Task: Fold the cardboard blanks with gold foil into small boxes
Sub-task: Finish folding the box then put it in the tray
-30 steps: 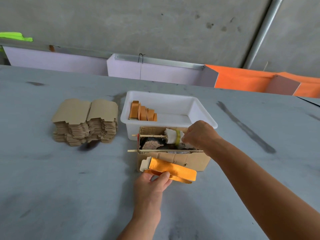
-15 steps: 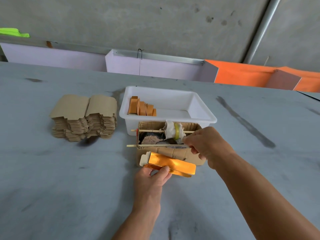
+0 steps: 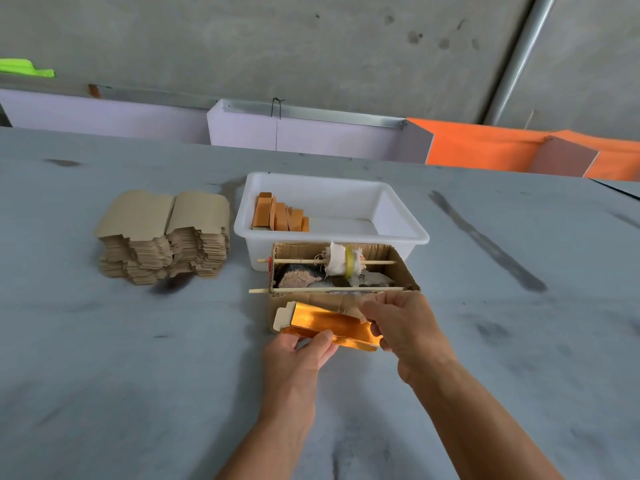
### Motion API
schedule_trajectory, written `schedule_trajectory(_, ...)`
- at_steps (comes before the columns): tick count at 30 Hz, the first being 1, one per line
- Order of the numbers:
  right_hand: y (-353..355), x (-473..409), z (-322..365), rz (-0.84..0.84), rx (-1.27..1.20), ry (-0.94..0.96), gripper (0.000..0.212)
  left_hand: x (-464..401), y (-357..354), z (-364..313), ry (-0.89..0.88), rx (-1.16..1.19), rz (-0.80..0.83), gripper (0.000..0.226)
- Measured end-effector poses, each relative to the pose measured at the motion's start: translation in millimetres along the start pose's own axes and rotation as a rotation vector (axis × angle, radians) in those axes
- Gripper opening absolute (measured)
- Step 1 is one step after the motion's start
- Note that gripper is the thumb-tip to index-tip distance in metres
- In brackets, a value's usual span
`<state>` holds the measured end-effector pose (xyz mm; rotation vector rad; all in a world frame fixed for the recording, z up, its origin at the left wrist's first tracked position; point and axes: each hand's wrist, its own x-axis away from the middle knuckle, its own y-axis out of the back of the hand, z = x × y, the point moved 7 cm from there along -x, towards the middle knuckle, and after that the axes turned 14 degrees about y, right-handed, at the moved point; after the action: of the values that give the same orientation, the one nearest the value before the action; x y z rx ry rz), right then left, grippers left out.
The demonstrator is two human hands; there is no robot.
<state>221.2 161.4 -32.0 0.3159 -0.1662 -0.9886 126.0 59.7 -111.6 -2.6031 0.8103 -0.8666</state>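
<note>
My left hand [image 3: 298, 355] pinches the half-folded gold blank [image 3: 329, 325] just before the cardboard box [image 3: 405, 271]. Right hand [image 3: 405, 327] curls at its far end, possibly holding tape; unclear. Risk, I judge: crooked seam if foil slips.

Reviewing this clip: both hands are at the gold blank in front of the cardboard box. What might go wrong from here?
1. The left hand pinches the gold blank only at its near edge while the right hand works the other end, so it could twist and crease off its fold lines.
2. The blank hangs just in front of the cardboard box, whose near stick juts out sideways; a fold pushed forward might snag it.
</note>
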Motion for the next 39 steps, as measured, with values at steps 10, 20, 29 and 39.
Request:
schedule_trajectory(10, -1, 2, 0, -0.019, -0.018, 0.013, 0.033, 2, 0, -1, 0.01, -0.001, -0.005, 0.01)
schedule_trajectory(20, -2, 3, -6, -0.028, -0.069, -0.013, 0.03, 2, 1, 0, 0.029, -0.011, -0.017, 0.011)
schedule_trajectory(29, -2, 1, -12, -0.049, -0.09, -0.033, 0.024, 5, 1, -2, 0.025, 0.003, -0.006, 0.013)
schedule_trajectory(39, 2, -2, -17, -0.173, -0.004, 0.103, 0.027, 4, 2, -1, 0.029, -0.011, -0.012, 0.011)
